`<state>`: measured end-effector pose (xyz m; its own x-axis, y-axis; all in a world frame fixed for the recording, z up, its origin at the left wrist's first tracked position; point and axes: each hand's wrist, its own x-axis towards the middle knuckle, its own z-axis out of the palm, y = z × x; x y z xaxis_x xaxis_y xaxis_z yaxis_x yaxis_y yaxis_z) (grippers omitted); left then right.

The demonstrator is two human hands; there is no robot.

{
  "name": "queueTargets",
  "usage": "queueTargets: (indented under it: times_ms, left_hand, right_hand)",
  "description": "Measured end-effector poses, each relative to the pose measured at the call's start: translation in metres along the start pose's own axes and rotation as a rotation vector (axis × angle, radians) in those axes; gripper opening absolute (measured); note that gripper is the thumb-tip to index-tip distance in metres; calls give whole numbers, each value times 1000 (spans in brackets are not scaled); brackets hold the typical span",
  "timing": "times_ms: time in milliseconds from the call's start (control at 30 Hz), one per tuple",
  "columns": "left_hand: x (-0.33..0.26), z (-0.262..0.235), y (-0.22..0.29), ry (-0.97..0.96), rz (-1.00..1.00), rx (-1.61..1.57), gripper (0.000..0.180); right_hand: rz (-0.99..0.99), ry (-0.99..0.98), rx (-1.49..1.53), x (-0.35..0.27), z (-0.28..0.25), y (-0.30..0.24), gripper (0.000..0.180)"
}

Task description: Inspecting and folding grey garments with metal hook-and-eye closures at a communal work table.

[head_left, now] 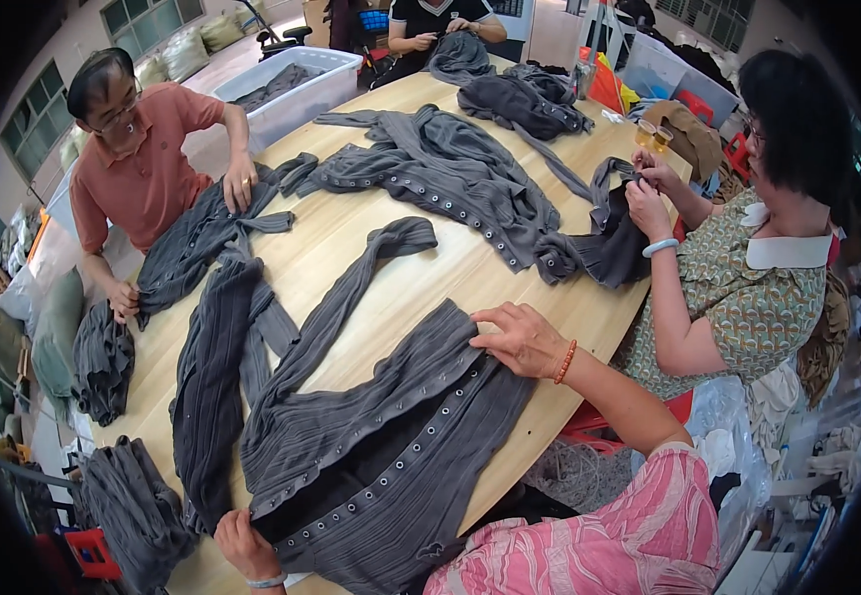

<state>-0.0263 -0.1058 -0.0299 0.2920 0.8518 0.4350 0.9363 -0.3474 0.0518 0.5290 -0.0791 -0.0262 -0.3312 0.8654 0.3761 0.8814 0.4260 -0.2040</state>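
Observation:
A dark grey ribbed cardigan (341, 426) lies spread on the table in front of me, its front parted along two rows of metal eyelets or snaps. My right hand (525, 340), a red beaded bracelet on its wrist, pinches the cardigan's front edge at the far right end. At the lower left, my left hand (244, 545) is closed on the other end of the same front edge. One long sleeve (351, 288) stretches away from me across the wood. A second grey knit piece (214, 367) lies beside it on the left.
Around the wooden table (470, 283), a person in an orange shirt (148, 149), one in a patterned green blouse (728, 288) and one at the far end handle similar garments. More grey knitwear (430, 169) covers the middle. A white bin (292, 94) stands behind; folded grey garments (133, 506) sit at left.

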Motion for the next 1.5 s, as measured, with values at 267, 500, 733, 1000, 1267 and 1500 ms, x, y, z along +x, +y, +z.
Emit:
queueTargets:
  times_ms: [267,500,733,1000,1267,1500]
  left_hand:
    - [-10,-20,14,-463,49,95,50]
    - [150,33,169,-329,267,-547,39]
    - [225,142,296,-394,309,-445,34]
    - [258,153,346,-204,365,-824,14]
    - [223,169,340,-90,452,-514,25]
    - [128,76,275,-408,469,-426,68]
  right_hand:
    - [524,32,247,-32,10,-16,38]
    - [609,38,182,-48,12,-33,25]
    - [875,68,750,-69,2,-37,17]
    - [875,57,305,-79,-24,-28,20]
    - [575,136,-28,-46,-15,-33,40]
    - [294,-137,106,-52,16,-26,60]
